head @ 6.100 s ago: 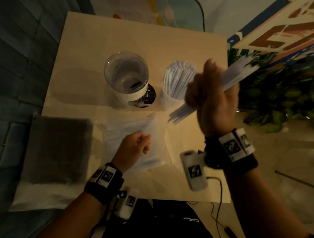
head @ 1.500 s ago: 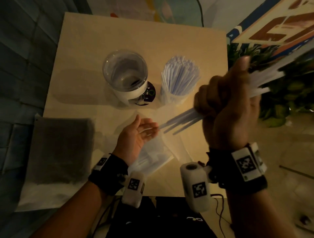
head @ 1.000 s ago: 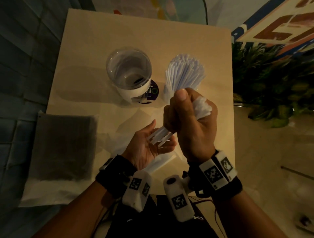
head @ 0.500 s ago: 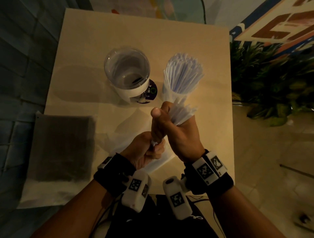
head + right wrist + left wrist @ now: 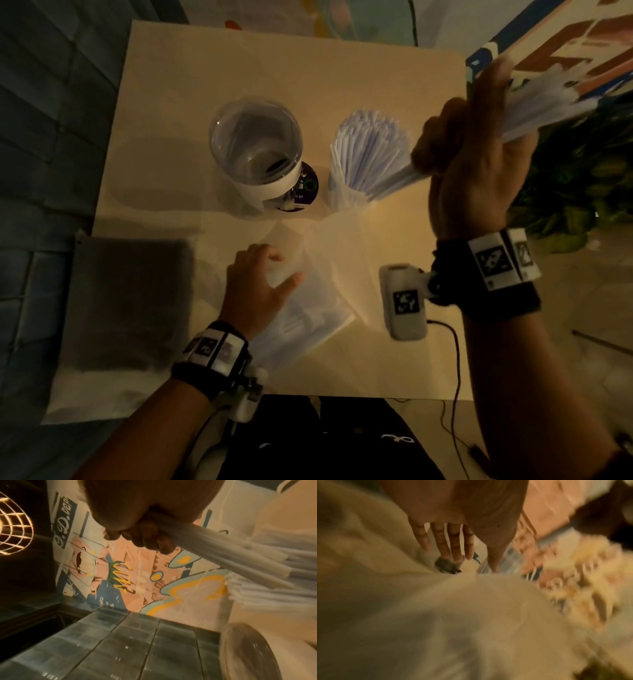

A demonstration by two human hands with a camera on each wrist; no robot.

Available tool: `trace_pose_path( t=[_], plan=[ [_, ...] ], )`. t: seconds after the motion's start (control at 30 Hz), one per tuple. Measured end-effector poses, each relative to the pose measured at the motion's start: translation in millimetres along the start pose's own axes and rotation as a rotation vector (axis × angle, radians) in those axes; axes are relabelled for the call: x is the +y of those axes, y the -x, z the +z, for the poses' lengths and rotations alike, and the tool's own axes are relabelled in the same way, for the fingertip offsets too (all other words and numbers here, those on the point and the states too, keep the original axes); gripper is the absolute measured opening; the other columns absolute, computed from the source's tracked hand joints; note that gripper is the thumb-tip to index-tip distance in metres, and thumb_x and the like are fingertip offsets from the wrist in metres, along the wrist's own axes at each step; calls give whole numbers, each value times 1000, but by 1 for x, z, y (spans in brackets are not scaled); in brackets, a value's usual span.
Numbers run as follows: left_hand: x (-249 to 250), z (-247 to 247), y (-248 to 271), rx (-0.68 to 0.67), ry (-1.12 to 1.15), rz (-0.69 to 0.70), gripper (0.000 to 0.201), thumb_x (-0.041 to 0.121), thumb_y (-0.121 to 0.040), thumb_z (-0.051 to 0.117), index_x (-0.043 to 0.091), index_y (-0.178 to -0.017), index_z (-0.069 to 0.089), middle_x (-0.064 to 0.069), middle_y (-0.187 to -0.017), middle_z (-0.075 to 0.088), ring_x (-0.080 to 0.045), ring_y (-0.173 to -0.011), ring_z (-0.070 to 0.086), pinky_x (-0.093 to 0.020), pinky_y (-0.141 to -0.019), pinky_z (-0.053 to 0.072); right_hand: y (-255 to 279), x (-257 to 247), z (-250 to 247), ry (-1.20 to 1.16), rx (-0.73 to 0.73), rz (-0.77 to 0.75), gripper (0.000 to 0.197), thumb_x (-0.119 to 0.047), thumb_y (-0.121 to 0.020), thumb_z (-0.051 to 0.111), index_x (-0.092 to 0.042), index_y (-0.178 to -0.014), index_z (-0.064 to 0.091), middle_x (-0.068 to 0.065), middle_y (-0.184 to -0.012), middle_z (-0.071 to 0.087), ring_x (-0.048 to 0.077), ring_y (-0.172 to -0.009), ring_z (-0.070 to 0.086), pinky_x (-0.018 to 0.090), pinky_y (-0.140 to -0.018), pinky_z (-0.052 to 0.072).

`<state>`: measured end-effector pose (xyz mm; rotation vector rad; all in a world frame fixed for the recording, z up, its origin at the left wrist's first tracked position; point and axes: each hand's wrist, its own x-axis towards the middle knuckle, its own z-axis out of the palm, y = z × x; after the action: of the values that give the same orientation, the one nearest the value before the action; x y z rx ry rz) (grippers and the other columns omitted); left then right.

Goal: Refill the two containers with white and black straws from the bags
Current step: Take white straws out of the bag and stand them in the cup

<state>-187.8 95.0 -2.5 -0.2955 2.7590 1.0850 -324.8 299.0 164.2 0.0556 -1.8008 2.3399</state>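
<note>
My right hand (image 5: 476,164) grips a bundle of white straws (image 5: 555,106) raised at the table's right edge, its lower tips touching the straw-filled container (image 5: 368,161). In the right wrist view the fingers (image 5: 145,536) curl round that bundle (image 5: 223,555). An empty clear container (image 5: 255,150) with a white band stands to the left of the full one. My left hand (image 5: 263,284) lies flat with straight fingers on the clear bag of white straws (image 5: 308,315); the left wrist view shows those fingers (image 5: 443,540) spread. A bag of black straws (image 5: 130,305) lies at the front left.
The beige table (image 5: 291,68) ends at a dark tiled wall on the left and at green plants (image 5: 575,178) on the right. A painted wall panel (image 5: 565,41) rises at the back right. A thin cable (image 5: 452,359) trails off the front edge.
My right hand has swung the straw bundle up and out to the right, away from my left hand. My left hand let go of the bundle's lower end and dropped onto the clear bag.
</note>
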Motion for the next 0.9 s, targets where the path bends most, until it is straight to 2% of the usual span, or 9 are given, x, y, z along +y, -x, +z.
trace_pose_path(
  t=[0.07, 0.13, 0.2, 0.3, 0.47, 0.6, 0.7, 0.8, 0.9],
  plan=[
    [-20, 3, 1, -123, -232, 21, 90, 83, -61, 59, 25, -128, 46, 0, -131, 51, -23, -119, 47, -49, -98, 40, -16, 7, -2, 41, 47, -64, 43, -15, -104, 40, -26, -64, 50, -7, -50, 42, 15, -41, 36, 31, -45, 31],
    [-34, 8, 4, -320, -357, -67, 124, 93, -50, 57, 30, -148, 18, -2, -156, 25, -27, -143, 25, -61, -113, 22, -28, 18, -1, 97, 50, -73, 40, -15, -104, 42, -24, -66, 50, -6, -50, 44, 17, -41, 38, 32, -46, 33],
    [-45, 17, 11, -450, -416, -99, 141, 93, -49, 59, 29, -153, -11, 0, -164, -2, -26, -151, 0, -62, -117, 6, -35, 36, 1, 160, 39, -23, 36, -18, -103, 46, -21, -67, 51, -2, -52, 47, 19, -43, 41, 33, -47, 36],
    [-55, 26, 17, -479, -446, -65, 146, 91, -51, 62, 28, -150, -25, -1, -165, -11, -25, -151, -9, -64, -117, 3, -41, 63, 4, 263, -2, 44, 31, -21, -98, 58, -17, -69, 50, 6, -55, 50, 20, -46, 47, 32, -48, 41],
    [-56, 31, 10, -455, -471, -29, 145, 92, -51, 60, 28, -150, -27, 0, -164, -12, -23, -151, -12, -61, -117, -4, -49, 76, -1, 391, -78, 23, 20, -22, -91, 69, -7, -87, 56, 10, -76, 62, 20, -64, 63, 29, -66, 55],
    [-54, 33, 7, -439, -484, -37, 141, 94, -54, 54, 27, -150, -26, 0, -165, -8, -22, -151, -10, -61, -118, -3, -56, 60, -20, 416, 70, -111, 27, -29, -93, 66, -3, -96, 57, 21, -89, 64, 32, -80, 63, 36, -75, 55],
    [-52, 34, 8, -446, -448, -67, 134, 91, -61, 52, 25, -152, -20, -2, -165, -3, -21, -151, -5, -58, -118, -5, -44, 43, -46, 400, 186, -121, 17, -27, -97, 60, -11, -94, 56, 15, -81, 61, 28, -74, 61, 44, -72, 54],
    [-55, 35, 8, -413, -449, -71, 122, 84, -71, 53, 20, -155, -10, -6, -163, 13, -23, -150, 10, -55, -118, 0, -6, 48, -74, 469, 178, 49, 16, -27, -99, 56, -15, -88, 59, 0, -68, 61, 22, -63, 59, 41, -64, 53],
    [-62, 35, 6, -327, -412, -17, 100, 79, -77, 46, 17, -153, 22, -8, -152, 37, -29, -139, 35, -54, -116, 15, 44, 89, -94, 656, 67, 385, 17, -20, -97, 57, -13, -84, 65, 5, -64, 67, 24, -60, 64, 45, -67, 56]
  ],
)
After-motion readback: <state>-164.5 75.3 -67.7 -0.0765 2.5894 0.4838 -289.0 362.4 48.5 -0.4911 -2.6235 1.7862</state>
